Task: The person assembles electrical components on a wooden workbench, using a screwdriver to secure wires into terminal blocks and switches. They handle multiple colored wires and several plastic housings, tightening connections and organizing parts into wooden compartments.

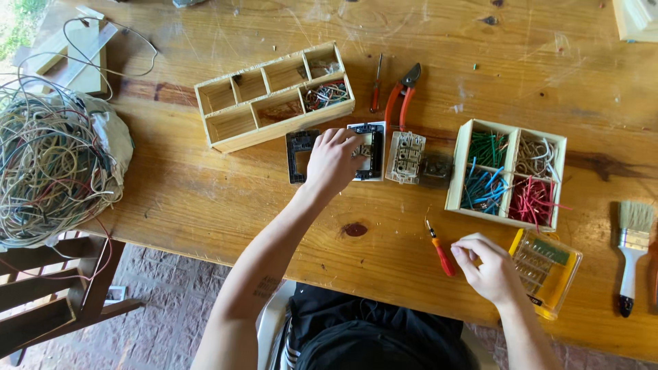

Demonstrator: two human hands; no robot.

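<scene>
The left hand [334, 161] lies palm down near the middle of the tabletop [226, 199], fingers curled loosely over a white switch frame [370, 152]; whether it grips it I cannot tell. A black frame [300, 155] lies just beside it, a switch module [406, 157] on the other side. The right hand [485, 266], near the front edge, has its fingertips pinched together; what they pinch is too small to tell. It sits between an orange screwdriver [441, 252] and a yellow bit case [548, 270].

A long wooden tray [271, 96] behind the frames has most cells bare wood, with mixed wire bits in the end cells. A square wooden box [507, 173] toward the right edge holds cut wires sorted by colour: green, pale, blue, red. Pliers [401, 96] lie behind; a wire tangle [51, 164] fills the left edge, a brush [632, 247] the right.
</scene>
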